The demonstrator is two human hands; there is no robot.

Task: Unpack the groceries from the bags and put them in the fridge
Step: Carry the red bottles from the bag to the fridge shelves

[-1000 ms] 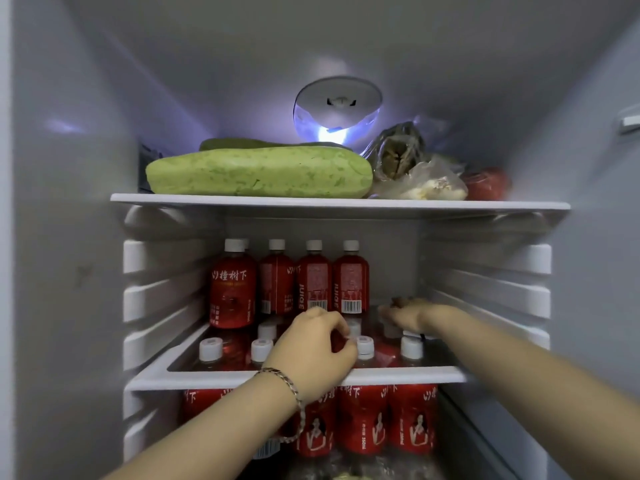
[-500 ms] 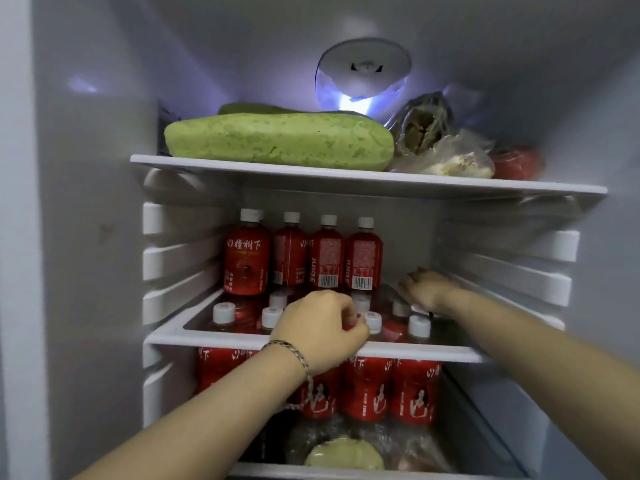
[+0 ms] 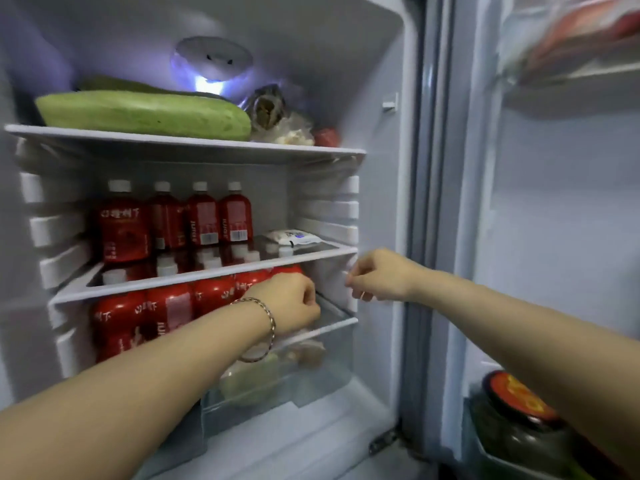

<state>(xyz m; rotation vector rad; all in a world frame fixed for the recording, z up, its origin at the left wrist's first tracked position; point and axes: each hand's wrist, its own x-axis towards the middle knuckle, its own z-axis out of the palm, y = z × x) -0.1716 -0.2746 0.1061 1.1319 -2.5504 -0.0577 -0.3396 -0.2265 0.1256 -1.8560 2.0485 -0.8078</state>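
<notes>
1. We stand at the open fridge (image 3: 377,57), in the stocking step. The white packet (image 3: 294,237) lies flat at the right end of the middle shelf (image 3: 207,273), just right of the far row of red bottles (image 3: 201,220). Neither hand touches it.
2. Our left hand (image 3: 294,303) sits below that shelf's front edge, in front of the lower bottles (image 3: 166,310). Its fingers curl away from us, so we cannot tell whether the grip holds anything.
3. Our right hand (image 3: 377,275) hangs near the fridge's right wall, level with the shelf edge. Its grip is curled in on itself, with nothing seen in it.
4. A green gourd (image 3: 145,114) and bagged food lie on the top shelf (image 3: 173,143), and a dark jar (image 3: 516,414) sits in the door.
5. We judge this packet placed. No bags show here, so the next move calls for drawing both arms clear of the near bottles and turning to fetch another item.
</notes>
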